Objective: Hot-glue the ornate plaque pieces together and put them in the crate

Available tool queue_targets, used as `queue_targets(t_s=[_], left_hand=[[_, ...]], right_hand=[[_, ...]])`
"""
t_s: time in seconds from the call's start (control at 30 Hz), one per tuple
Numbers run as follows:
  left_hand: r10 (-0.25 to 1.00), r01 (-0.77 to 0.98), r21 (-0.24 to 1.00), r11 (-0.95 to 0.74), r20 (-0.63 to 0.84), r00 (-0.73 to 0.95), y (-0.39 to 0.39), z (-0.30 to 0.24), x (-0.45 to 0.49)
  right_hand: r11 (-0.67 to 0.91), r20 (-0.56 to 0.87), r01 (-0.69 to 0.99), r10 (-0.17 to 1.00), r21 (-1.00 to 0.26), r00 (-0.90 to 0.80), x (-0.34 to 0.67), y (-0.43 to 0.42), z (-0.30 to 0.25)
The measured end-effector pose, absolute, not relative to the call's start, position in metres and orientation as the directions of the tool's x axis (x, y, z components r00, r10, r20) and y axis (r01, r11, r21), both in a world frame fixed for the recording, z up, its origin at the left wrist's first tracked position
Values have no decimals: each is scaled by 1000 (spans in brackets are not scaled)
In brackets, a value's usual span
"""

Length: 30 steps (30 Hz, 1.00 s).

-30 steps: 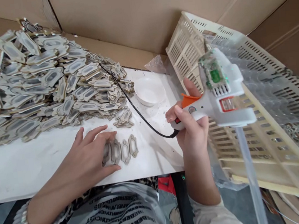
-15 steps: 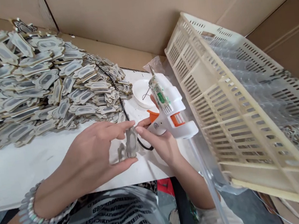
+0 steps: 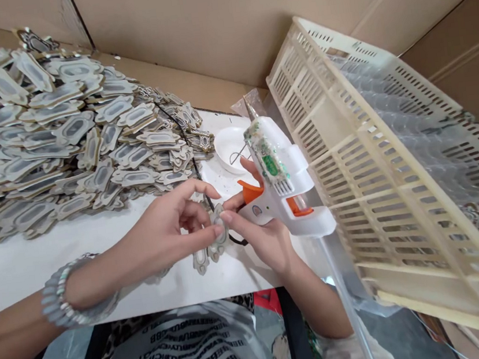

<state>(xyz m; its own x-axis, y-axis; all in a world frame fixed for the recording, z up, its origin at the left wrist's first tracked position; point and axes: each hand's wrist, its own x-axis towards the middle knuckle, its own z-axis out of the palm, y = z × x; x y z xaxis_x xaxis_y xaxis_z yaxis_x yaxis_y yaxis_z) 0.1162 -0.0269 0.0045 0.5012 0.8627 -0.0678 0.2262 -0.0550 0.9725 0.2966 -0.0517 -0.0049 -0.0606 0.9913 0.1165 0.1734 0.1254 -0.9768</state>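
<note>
Glue gun (image 3: 286, 165) farther from crate rim (image 3: 363, 101), right fingers (image 3: 252, 169) around it; left fingers (image 3: 199, 189) at frame (image 3: 217, 248), pinch unclear

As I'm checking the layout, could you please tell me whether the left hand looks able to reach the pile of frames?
Probably yes: the pile lies close beyond the left hand, with nothing visibly blocking the way, though that hand is touching a small frame.

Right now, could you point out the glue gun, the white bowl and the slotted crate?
Glue gun (image 3: 289, 164): head view, on its white body.
White bowl (image 3: 228, 140): head view, on its bare inside.
Slotted crate (image 3: 367, 172): head view, on its long side wall.
</note>
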Motion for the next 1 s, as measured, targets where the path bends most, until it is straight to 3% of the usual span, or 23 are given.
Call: queue_targets(t_s=[0.17, 0.33, 0.5, 0.77, 1.0], left_hand=[[875, 167, 986, 25, -102, 474, -23, 7, 110], [942, 130, 985, 116, -151, 299, -4, 12, 88], [967, -7, 985, 171, -166, 194, 7, 7, 72], [993, 93, 996, -13, 2, 118, -1, 16, 64], [988, 123, 990, -67, 48, 149, -2, 20, 67]], right_hand=[[174, 165, 192, 984, -966, -61, 302, -52, -7], [269, 257, 212, 963, -940, -83, 317, -51, -13], [286, 235, 399, 956, -871, -173, 320, -48, -6], [450, 321, 420, 883, -788, -343, 327, -46, -14], [440, 286, 402, 876, -803, -389, 325, -47, -16]])
